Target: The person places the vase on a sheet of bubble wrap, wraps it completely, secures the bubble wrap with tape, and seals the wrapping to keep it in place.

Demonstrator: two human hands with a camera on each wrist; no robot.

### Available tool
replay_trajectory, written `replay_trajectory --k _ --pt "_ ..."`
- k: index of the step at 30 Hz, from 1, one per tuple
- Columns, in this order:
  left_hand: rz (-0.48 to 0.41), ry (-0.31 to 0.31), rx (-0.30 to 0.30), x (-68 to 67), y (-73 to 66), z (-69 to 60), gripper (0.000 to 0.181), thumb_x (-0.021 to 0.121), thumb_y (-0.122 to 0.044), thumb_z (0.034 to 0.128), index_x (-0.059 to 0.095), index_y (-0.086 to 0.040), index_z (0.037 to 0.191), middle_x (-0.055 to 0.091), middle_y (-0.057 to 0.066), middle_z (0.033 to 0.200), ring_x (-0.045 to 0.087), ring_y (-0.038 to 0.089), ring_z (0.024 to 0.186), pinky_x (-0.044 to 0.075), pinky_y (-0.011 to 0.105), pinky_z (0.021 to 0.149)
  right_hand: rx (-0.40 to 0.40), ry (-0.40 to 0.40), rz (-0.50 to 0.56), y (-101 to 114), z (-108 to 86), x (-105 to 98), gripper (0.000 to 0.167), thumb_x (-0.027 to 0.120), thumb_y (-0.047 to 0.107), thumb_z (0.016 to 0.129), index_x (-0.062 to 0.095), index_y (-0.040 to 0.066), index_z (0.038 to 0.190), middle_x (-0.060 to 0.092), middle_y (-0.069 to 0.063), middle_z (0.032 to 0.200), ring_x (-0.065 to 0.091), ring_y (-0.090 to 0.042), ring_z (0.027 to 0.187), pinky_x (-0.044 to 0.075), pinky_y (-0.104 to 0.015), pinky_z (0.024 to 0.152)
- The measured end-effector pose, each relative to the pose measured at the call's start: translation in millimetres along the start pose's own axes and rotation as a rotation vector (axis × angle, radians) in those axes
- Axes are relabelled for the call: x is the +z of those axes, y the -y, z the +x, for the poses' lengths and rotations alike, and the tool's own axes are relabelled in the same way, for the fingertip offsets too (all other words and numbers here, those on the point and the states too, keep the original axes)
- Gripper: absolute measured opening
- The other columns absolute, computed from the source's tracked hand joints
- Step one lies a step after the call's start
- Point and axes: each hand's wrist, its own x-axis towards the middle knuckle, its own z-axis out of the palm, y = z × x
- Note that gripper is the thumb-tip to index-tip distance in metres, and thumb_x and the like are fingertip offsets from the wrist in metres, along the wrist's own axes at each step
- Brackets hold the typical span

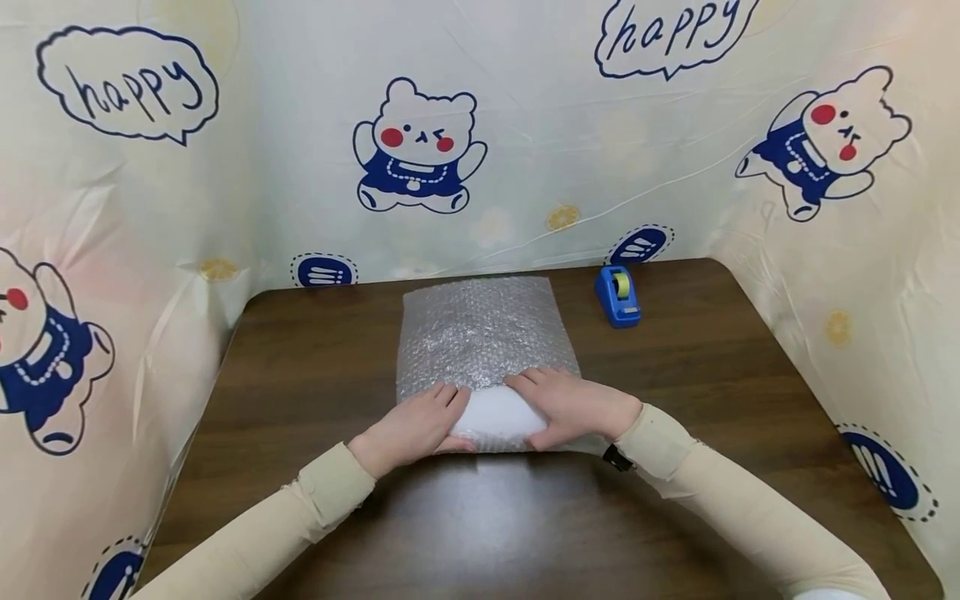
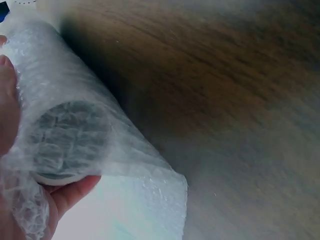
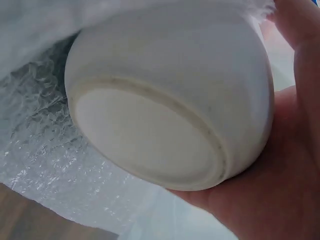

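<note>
The cup [image 1: 501, 415] is lying on its side at the lower centre of the head view, with the wrap [image 1: 480, 333] partly covering it. The left hand [image 1: 420, 421] is gripping its left end through the wrap, fingers bent round it; the right hand [image 1: 566, 404] is holding the other end, fingers and thumb spread about the cup's width. In the left wrist view, the wrap is blurring the round mouth, and the inside is too dim to make out; the left fingers are partly running out at the frame's edge. In the right wrist view, the base is showing bare, while wrap is hiding the upper side. Both sleeves [image 1: 247, 533] are leaving through the bottom of the head view. The counter [image 1: 315, 358] is showing wood left, right and below; its far edge is running just beyond the wrap and the tape dispenser [image 1: 621, 310], upper right of centre.
</note>
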Motion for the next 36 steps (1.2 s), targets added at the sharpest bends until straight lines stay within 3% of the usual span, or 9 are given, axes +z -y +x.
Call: replay_trajectory --k 4,9,14,19,23,27,36 --pt "-0.051 0.043 -0.008 -0.9 0.5 -0.1 0.070 0.060 -0.059 0.0983 0.055 0.003 0.130 0.063 0.012 0.106 0.063 0.024 0.094 0.056 0.038 0.083 -0.026 -0.029 -0.054 8 -3.7 2 0.080 0.078 0.041 0.088 0.046 0.004 0.152 0.057 -0.013 0.143 0.056 -0.030 0.128 0.047 -0.054 0.105" --pt "-0.137 0.108 -0.058 -4.5 0.8 0.7 0.064 0.057 -0.057 0.1020 0.056 0.001 0.132 0.064 0.011 0.107 0.063 0.023 0.093 0.056 0.038 0.082 -0.048 -0.032 -0.172 32 -8.1 3 0.084 0.078 0.045 0.091 0.043 0.002 0.154 0.048 -0.021 0.152 0.048 -0.039 0.139 0.040 -0.065 0.109" --pt "-0.187 0.167 -0.098 -8.5 3.2 3.6 0.061 0.054 -0.056 0.1039 0.058 -0.001 0.129 0.065 0.011 0.109 0.064 0.024 0.095 0.057 0.039 0.081 0.041 -0.045 -0.302 46 -6.9 13 0.120 0.085 0.067 0.074 0.033 0.002 0.160 0.037 -0.029 0.160 0.039 -0.046 0.147 0.036 -0.075 0.107" --pt "-0.217 0.213 -0.125 -9.3 4.7 6.4 0.060 0.054 -0.054 0.1047 0.059 0.000 0.129 0.067 0.013 0.111 0.067 0.027 0.100 0.057 0.042 0.086 0.058 -0.183 -0.460 42 -4.3 30 0.136 0.084 0.082 0.057 0.035 0.008 0.161 0.047 -0.028 0.151 0.049 -0.046 0.137 0.042 -0.075 0.100" --pt "-0.215 0.208 -0.121 -6.8 3.3 7.5 0.060 0.054 -0.054 0.1045 0.059 0.000 0.129 0.068 0.013 0.111 0.067 0.028 0.100 0.057 0.042 0.088 0.033 -0.252 -0.565 37 -5.0 36 0.132 0.084 0.081 0.059 0.038 0.008 0.158 0.055 -0.026 0.142 0.057 -0.042 0.126 0.047 -0.069 0.098" --pt "-0.220 0.211 -0.127 -6.2 3.8 8.5 0.059 0.054 -0.054 0.1049 0.058 0.000 0.130 0.068 0.012 0.109 0.067 0.026 0.099 0.057 0.041 0.088 -0.004 -0.284 -0.625 29 -3.4 38 0.118 0.090 0.068 0.064 0.044 0.006 0.154 0.060 -0.022 0.133 0.059 -0.038 0.119 0.050 -0.064 0.094" --pt "-0.394 0.246 -0.172 -12.2 11.4 10.5 0.045 0.046 -0.043 0.1106 0.060 -0.005 0.129 0.069 0.007 0.113 0.067 0.021 0.101 0.054 0.041 0.092 -0.075 -0.262 -0.480 17 7.1 30 0.098 0.089 0.055 0.066 0.051 0.006 0.142 0.062 -0.015 0.118 0.060 -0.033 0.106 0.052 -0.056 0.078"
